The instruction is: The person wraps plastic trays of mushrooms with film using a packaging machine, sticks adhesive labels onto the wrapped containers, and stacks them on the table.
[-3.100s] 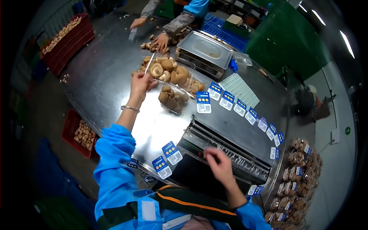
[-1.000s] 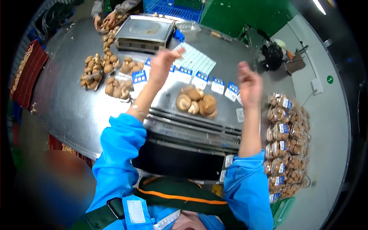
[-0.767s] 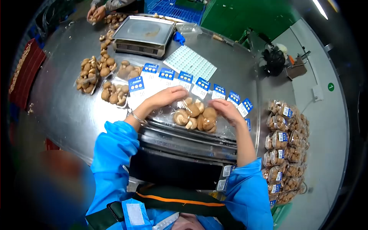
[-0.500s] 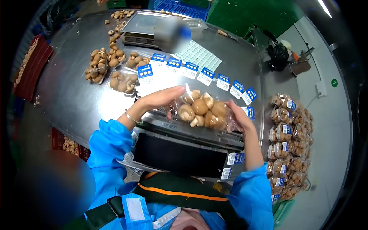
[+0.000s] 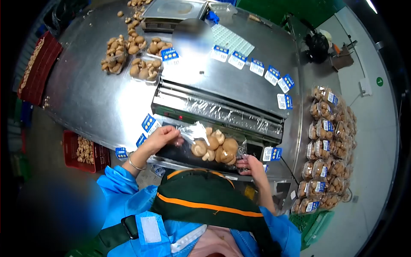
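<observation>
A pack of brown mushrooms [image 5: 216,147] wrapped in see-through plastic film lies over the black plate [image 5: 175,155] at the front of the wrapping machine [image 5: 218,113]. My left hand [image 5: 165,139] pinches the loose film [image 5: 188,132] at the pack's left end and draws it out. At the right end, my right hand [image 5: 252,167] has its fingers closed on the gathered film [image 5: 242,150]. Behind the pack, a wrinkled sheet of film lies across the machine's roller, and a small red light glows on its left side.
Open trays of mushrooms [image 5: 145,69] and loose mushrooms stand at the back left, beside a scale [image 5: 173,10]. Blue-and-white labels [image 5: 238,60] line the table. Wrapped packs [image 5: 319,150] are stacked at the right. A red crate [image 5: 85,152] sits below left.
Both hands have come down toward my body with the mushroom pack, uncovering the machine's roller. The left hand now pinches film; before, it lay along the pack's side. The view has shifted.
</observation>
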